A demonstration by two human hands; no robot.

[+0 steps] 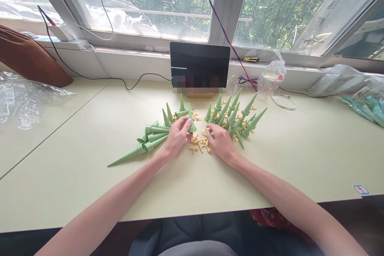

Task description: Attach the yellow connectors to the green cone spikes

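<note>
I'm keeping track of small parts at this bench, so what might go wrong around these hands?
The loose yellow pieces lie close to the right hand, so a careless sweep might scatter some. The cluster of green cones is crowded just beyond that hand; a bump could topple a few. The left hand holds one cone point up, and it might slip.

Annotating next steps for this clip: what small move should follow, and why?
Probably, the right hand should bring a yellow fitting to the green spike: the left hand holds that spike roughly upright, the right is beside loose fittings, and fittings show among the spikes at right.
</note>
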